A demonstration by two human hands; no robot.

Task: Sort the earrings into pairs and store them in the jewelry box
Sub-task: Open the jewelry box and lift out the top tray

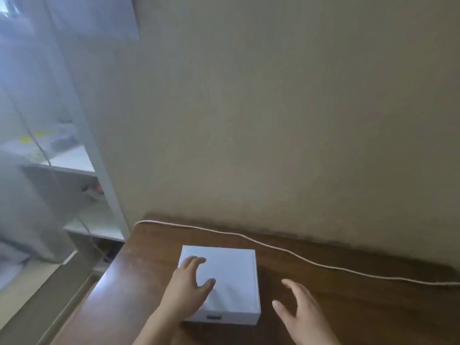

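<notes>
On wooden table (323,307): square white jewelry box (234,277); left hand (188,287) flat, fingers spread; right hand (302,312) splayed.

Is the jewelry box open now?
No, the white jewelry box is closed, with the left hand resting flat on its lid.

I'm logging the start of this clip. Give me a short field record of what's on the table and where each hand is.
surface: brown wooden table
box: white square jewelry box, lid closed
left hand: resting flat on the box lid
right hand: open, beside the box, holding nothing
cable: white cable lying along the wall side
earrings: none visible
</notes>
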